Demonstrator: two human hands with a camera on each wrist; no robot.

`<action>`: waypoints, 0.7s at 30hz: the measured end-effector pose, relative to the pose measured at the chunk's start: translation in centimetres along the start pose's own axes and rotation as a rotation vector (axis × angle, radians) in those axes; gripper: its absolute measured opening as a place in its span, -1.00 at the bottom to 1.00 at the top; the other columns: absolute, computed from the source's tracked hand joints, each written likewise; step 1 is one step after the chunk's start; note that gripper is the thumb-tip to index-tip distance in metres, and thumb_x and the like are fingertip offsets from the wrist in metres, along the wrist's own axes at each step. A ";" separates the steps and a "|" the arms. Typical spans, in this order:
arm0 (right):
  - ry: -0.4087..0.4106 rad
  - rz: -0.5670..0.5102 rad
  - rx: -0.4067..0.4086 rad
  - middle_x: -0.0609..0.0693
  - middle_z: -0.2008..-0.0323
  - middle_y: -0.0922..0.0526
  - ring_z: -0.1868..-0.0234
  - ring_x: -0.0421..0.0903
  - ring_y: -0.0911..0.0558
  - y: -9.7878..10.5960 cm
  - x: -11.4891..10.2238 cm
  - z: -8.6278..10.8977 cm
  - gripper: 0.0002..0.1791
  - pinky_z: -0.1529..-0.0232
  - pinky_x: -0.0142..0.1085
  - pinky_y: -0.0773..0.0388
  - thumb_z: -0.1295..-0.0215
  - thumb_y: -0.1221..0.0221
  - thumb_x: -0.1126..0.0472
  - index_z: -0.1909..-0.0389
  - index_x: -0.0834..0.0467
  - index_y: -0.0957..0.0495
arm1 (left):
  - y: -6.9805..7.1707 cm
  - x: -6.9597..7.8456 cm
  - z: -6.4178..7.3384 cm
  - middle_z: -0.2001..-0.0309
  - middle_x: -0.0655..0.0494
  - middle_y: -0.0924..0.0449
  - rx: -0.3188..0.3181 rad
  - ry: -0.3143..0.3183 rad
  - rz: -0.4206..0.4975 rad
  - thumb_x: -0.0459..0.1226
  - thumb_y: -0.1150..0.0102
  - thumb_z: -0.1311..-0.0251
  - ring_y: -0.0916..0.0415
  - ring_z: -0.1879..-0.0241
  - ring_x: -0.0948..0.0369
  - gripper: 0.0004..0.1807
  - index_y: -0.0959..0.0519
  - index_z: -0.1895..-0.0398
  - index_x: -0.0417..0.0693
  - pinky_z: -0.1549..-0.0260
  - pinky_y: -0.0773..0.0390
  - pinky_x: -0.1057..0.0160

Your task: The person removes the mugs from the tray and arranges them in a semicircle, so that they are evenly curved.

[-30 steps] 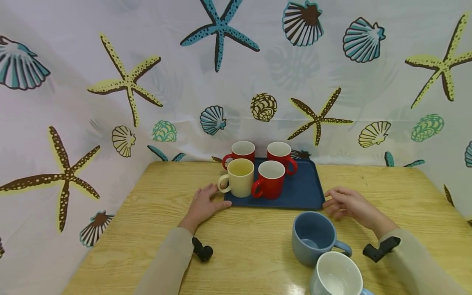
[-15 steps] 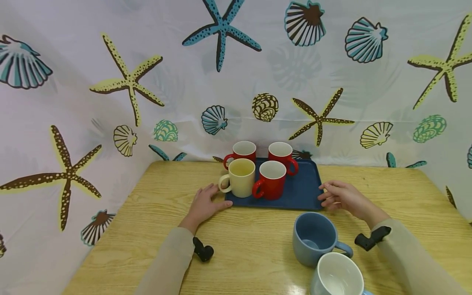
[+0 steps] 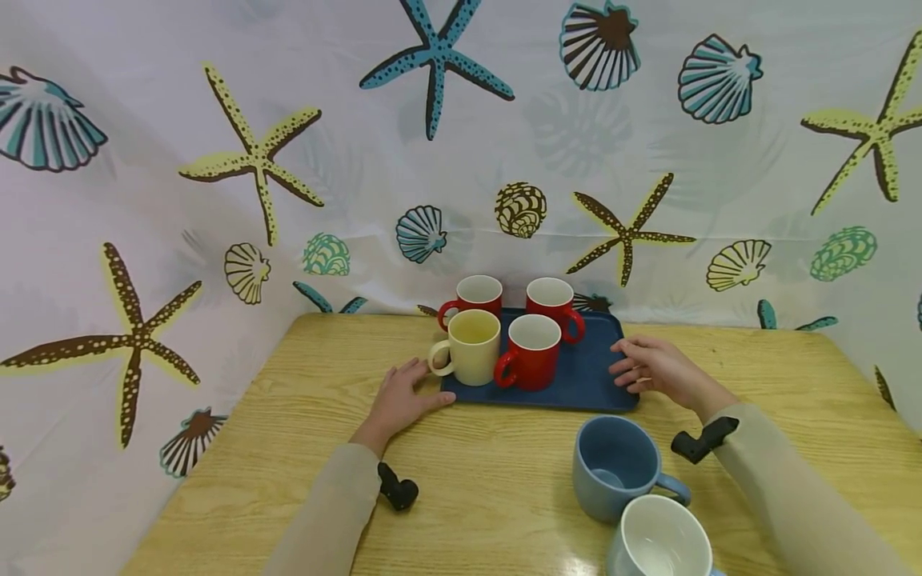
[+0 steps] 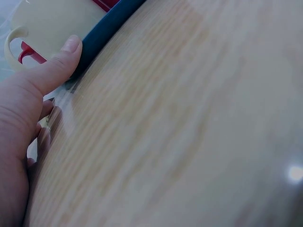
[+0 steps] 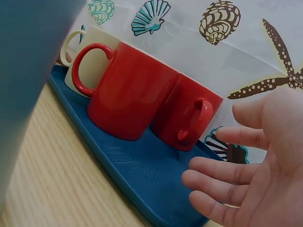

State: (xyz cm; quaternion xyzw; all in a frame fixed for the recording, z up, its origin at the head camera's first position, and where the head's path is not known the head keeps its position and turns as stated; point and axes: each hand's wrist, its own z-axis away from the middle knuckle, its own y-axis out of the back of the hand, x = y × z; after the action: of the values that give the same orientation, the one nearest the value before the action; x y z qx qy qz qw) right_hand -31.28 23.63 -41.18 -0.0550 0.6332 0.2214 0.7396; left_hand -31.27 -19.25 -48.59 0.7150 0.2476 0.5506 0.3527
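Observation:
My left hand (image 3: 400,406) rests at the front left corner of a dark blue tray (image 3: 598,376). Its thumb (image 4: 71,47) lies straight against the rim, and the other fingers are partly hidden beside the corner. On the tray stand a cream mug (image 3: 471,356), a red mug (image 3: 536,368) beside it, and two more red mugs behind, the back left one (image 3: 488,292) and the back right one (image 3: 553,298). My right hand (image 3: 659,372) hovers at the tray's right end, fingers loosely spread and holding nothing, as the right wrist view also shows.
A blue mug (image 3: 608,492) stands on the wooden table (image 3: 468,496) in front of the tray, its handle to the right. A light blue mug with a white inside (image 3: 659,544) stands nearer, cut off by the frame edge. Behind hangs a shell-patterned cloth (image 3: 461,160).
My right hand has moved left, from beside the tray's right edge to over it. The left hand, tray and mugs look the same, with a slight camera shift.

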 end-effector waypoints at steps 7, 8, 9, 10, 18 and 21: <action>-0.009 0.006 0.004 0.40 -0.03 -0.45 0.11 0.13 -0.57 -0.3 -0.3 -1.4 -0.37 0.09 -0.11 -0.51 -0.44 0.14 -0.07 -0.26 0.37 -0.12 | 0.2 0.1 0.2 -0.32 -0.02 -0.25 -0.001 0.001 0.012 0.31 -0.19 0.10 0.02 -0.38 0.04 -0.12 -0.38 -0.27 0.06 -0.32 0.25 -0.03; -0.012 0.004 0.006 0.41 -0.04 -0.44 0.11 0.13 -0.57 -0.3 -0.4 -1.7 -0.37 0.10 -0.11 -0.51 -0.44 0.13 -0.07 -0.27 0.36 -0.11 | 0.2 0.1 0.2 -0.32 -0.02 -0.25 0.000 -0.001 0.013 0.31 -0.19 0.10 0.02 -0.38 0.04 -0.13 -0.38 -0.27 0.06 -0.32 0.25 -0.03; -0.016 0.002 0.007 0.42 -0.05 -0.42 0.11 0.14 -0.57 -0.3 -0.4 -1.9 -0.37 0.10 -0.12 -0.51 -0.44 0.14 -0.06 -0.27 0.36 -0.11 | 0.3 0.1 0.2 -0.31 -0.02 -0.26 0.002 -0.004 0.015 0.31 -0.19 0.10 0.02 -0.38 0.04 -0.13 -0.39 -0.27 0.06 -0.32 0.25 -0.03; -0.021 0.001 0.011 0.43 -0.06 -0.41 0.10 0.15 -0.57 -0.4 -0.4 -2.2 -0.36 0.10 -0.12 -0.51 -0.44 0.14 -0.06 -0.28 0.36 -0.10 | 0.3 0.2 0.2 -0.31 -0.02 -0.26 0.004 -0.005 0.016 0.31 -0.19 0.09 0.01 -0.38 0.04 -0.13 -0.39 -0.27 0.06 -0.32 0.25 -0.03; -0.043 -0.031 0.012 0.45 -0.16 -0.33 0.00 0.21 -0.53 -1.0 -1.1 -3.6 -0.35 0.04 -0.08 -0.50 -0.46 0.18 -0.05 -0.36 0.31 -0.04 | 0.3 0.2 0.3 -0.31 -0.01 -0.26 0.007 -0.003 0.027 0.28 -0.22 0.09 0.02 -0.38 0.04 -0.16 -0.39 -0.26 0.08 -0.32 0.25 -0.03; -0.055 -0.039 0.022 0.43 -0.16 -0.34 0.00 0.20 -0.53 -1.3 -1.3 -4.1 -0.36 0.04 -0.07 -0.50 -0.46 0.16 -0.06 -0.37 0.27 -0.04 | 0.2 0.1 0.3 -0.31 -0.01 -0.26 0.009 -0.003 0.023 0.28 -0.22 0.09 0.02 -0.38 0.03 -0.16 -0.39 -0.26 0.10 -0.32 0.26 -0.03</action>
State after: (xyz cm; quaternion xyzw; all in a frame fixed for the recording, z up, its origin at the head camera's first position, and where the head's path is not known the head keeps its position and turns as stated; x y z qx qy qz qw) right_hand -34.62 20.69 -41.00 -0.0531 0.6141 0.2013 0.7613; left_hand -31.01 -19.39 -48.45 0.7202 0.2413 0.5523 0.3436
